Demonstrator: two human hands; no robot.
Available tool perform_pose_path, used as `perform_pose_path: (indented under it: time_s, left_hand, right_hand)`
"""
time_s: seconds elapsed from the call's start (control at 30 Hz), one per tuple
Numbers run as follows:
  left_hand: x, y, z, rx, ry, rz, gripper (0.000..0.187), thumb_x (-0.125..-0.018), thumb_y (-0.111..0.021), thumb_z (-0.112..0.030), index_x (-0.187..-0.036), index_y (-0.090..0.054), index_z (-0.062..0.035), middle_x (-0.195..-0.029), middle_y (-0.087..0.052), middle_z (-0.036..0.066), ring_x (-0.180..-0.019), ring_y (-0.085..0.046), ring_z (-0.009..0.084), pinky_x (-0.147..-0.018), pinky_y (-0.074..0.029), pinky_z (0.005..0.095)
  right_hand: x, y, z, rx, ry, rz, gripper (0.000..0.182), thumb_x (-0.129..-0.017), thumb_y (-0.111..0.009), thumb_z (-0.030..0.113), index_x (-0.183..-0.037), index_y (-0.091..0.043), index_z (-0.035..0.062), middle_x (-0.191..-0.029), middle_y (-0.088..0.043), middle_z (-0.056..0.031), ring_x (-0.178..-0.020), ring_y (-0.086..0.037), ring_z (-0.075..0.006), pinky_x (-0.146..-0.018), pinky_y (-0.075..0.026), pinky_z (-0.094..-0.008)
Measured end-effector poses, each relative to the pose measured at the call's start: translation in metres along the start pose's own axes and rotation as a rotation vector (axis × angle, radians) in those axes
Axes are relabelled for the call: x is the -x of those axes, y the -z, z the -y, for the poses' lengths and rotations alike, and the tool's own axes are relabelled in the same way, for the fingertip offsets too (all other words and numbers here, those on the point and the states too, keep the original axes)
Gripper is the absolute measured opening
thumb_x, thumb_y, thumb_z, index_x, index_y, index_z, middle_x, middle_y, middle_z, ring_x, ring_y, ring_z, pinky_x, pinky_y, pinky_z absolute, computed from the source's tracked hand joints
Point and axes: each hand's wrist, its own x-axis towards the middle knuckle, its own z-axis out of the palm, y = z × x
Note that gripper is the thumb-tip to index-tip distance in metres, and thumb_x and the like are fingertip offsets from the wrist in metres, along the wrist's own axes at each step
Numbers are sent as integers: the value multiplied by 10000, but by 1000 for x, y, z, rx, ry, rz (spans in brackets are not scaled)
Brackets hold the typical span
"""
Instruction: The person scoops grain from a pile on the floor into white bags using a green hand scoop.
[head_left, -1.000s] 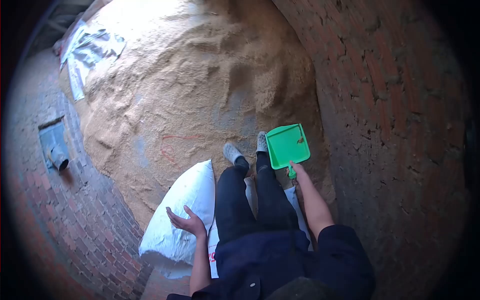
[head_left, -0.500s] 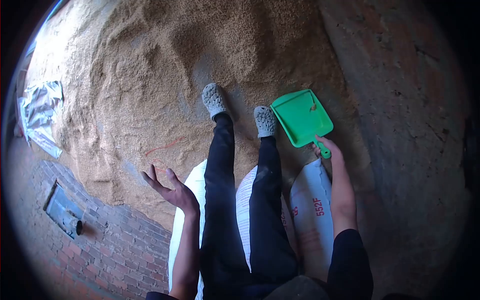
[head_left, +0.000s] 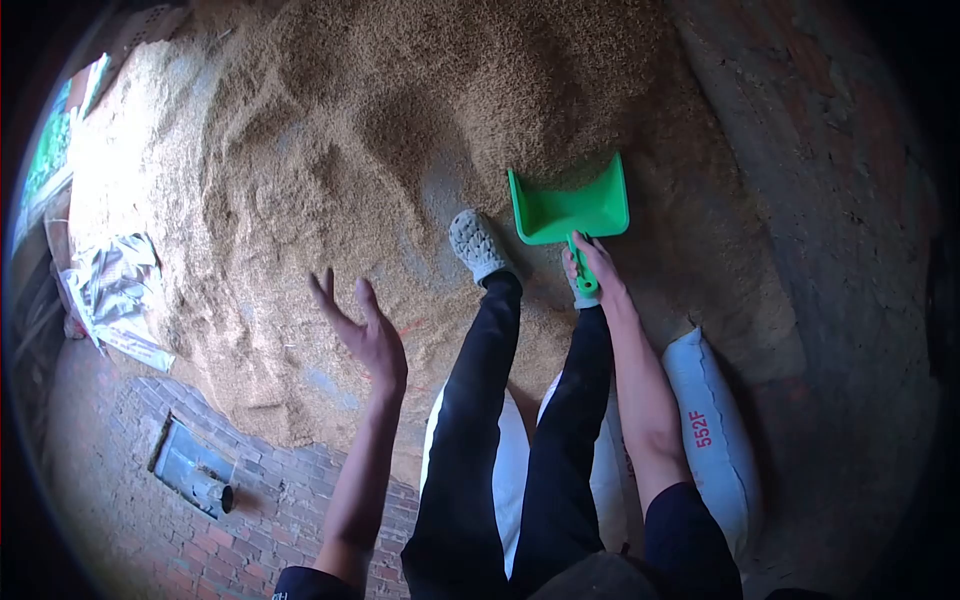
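Note:
A green dustpan-like scoop (head_left: 572,212) is held by its handle in my right hand (head_left: 597,268), fingers wrapped around it. The scoop's front edge meets the large pile of tan grain (head_left: 500,110), and some grain shows at its mouth. My left hand (head_left: 368,325) is in the air over the lower grain, empty, with its fingers apart. Both of my feet stand at the grain; a grey clog (head_left: 477,244) is plain on one, and the other is partly hidden behind my right hand.
White filled sacks lie around my legs; one sack (head_left: 708,440) on the right bears red print. A brick wall (head_left: 270,510) with a pipe (head_left: 213,492) is at lower left. Crumpled silvery sheeting (head_left: 115,290) lies at the left edge of the grain.
My right hand has swung the scoop up and left, from beside my foot to the grain pile, its mouth now facing the grain. My left hand has risen slightly. The view has shifted.

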Motion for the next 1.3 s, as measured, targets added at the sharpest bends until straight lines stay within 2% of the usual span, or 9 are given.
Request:
perform_pose_path:
  time_s: [0.4,0.57,0.63,0.77,0.83,0.97,1.03,1.13,1.3]
  left_hand:
    - [-294,-237,-69,-227,-670,237,756,-825,-472,-691,-1392,-423,-192,-1445,-311,193,-1329,-307,381,-1054,-298,531]
    - [-252,-293,-76,-368,-396,705,712,-880,-459,-601,-1421,-387,-144,-1522,-218,175,-1410,-154,374,-1120,-159,529]
    - [-205,-299,-45,-444,-671,511,660,-837,-484,-644,-1314,-488,-188,-1363,-393,144,-1278,-350,356,-960,-317,623]
    - [-137,-279,-1,-406,-894,699,566,-857,-485,-616,-1270,-516,-229,-1386,-401,76,-1316,-328,313,-1001,-291,572]
    - [-140,-266,13,-447,-878,645,576,-876,-448,-623,-1323,-472,-260,-1430,-345,120,-1347,-286,312,-1047,-237,582]
    - [-201,-227,54,-527,-43,-5,762,-875,-353,-696,-1468,-241,-231,-1518,-84,246,-1413,-65,387,-1058,-69,693]
    - [-237,-205,96,-442,385,-93,836,-854,-382,-713,-1491,-187,-207,-1525,-88,239,-1405,-114,399,-1081,-156,646]
    - [-288,-198,161,-37,422,19,938,-817,-502,-684,-1458,-249,-48,-1457,-287,263,-1323,-342,390,-1105,-297,404]
    - [-257,-255,122,119,303,143,905,-818,-566,-610,-1424,-303,8,-1429,-325,263,-1317,-350,382,-1097,-298,414]
  right_hand:
    - [-72,-60,15,-24,168,78,213,-910,-618,277,-934,-475,121,-690,-518,-10,-473,-486,-92,-396,-432,-264]
    - [-67,-61,29,33,144,39,219,-910,-619,287,-930,-475,123,-677,-504,1,-475,-478,-84,-401,-427,-254]
    - [-62,-67,31,19,138,25,218,-909,-619,282,-927,-473,123,-675,-504,0,-476,-476,-85,-403,-425,-255]
    - [-67,-68,29,-11,137,38,211,-904,-621,262,-933,-466,123,-669,-503,-3,-480,-478,-95,-408,-426,-261]
    - [-74,-64,24,-45,118,57,201,-900,-623,250,-934,-473,120,-678,-515,-11,-480,-487,-104,-409,-429,-268]
    - [-70,-67,24,-20,74,-23,233,-900,-625,310,-911,-495,116,-680,-526,-13,-496,-508,-103,-418,-427,-264]
    - [-70,-71,24,-21,96,-47,227,-894,-638,293,-892,-498,114,-660,-527,-9,-470,-493,-98,-401,-430,-273]
    - [-79,-73,17,24,102,-15,245,-893,-641,311,-873,-500,111,-653,-524,-3,-471,-491,-93,-403,-427,-270]
    - [-77,-85,8,15,126,-27,256,-895,-638,312,-831,-502,105,-634,-514,2,-472,-489,-92,-398,-417,-268]
